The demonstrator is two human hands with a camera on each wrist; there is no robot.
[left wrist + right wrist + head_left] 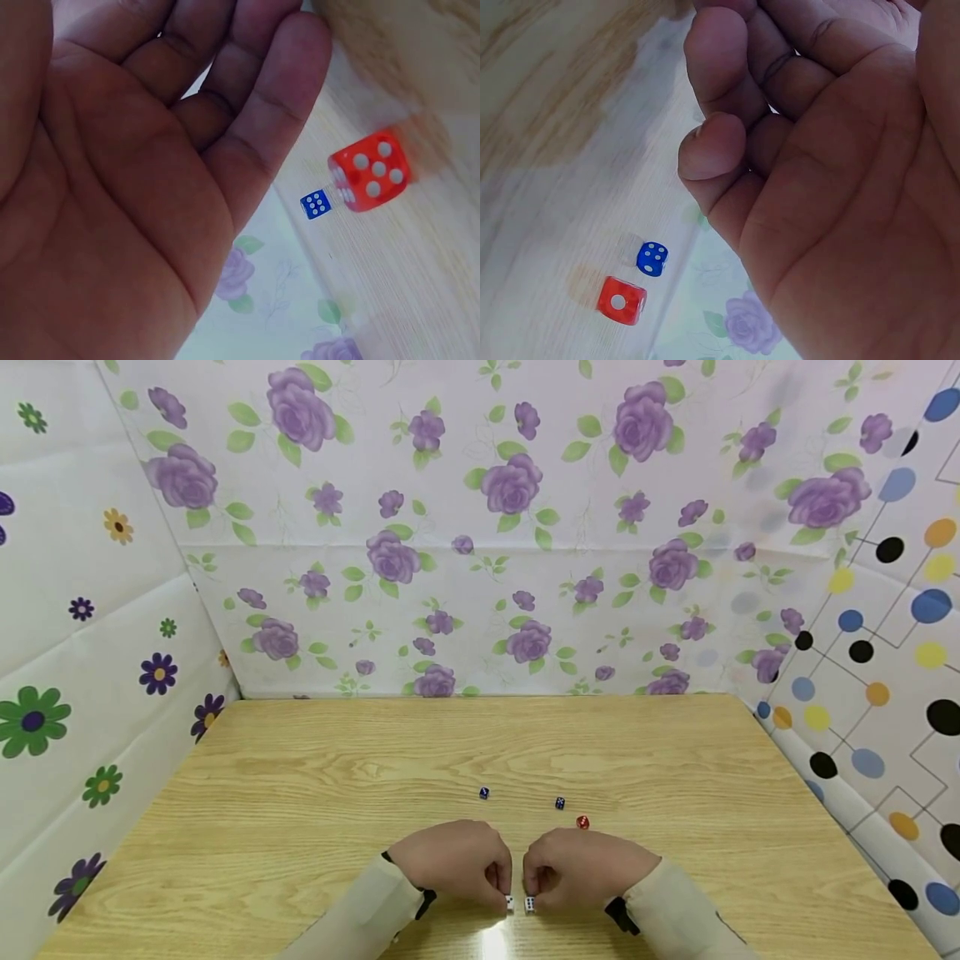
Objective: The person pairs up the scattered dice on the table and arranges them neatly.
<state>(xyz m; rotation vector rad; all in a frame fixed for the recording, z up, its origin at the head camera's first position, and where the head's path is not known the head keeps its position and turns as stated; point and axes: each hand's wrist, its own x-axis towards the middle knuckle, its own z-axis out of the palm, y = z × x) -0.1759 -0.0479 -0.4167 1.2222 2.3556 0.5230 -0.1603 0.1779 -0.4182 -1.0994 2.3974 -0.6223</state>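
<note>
Low over the near part of the table, my left hand pinches a white die between thumb and fingertips. Just to its right, my right hand pinches another white die the same way, with a narrow gap between the two dice. In both wrist views the pinched dice are out of sight. Beyond the left hand lie a blue die and a red die, the red one hidden in the head view. Beyond the right hand are a second blue die and a second red die.
The dice rest on a wood-grain table. A flowered cloth hangs along its back edge. Patterned cloth walls stand at the left and the right.
</note>
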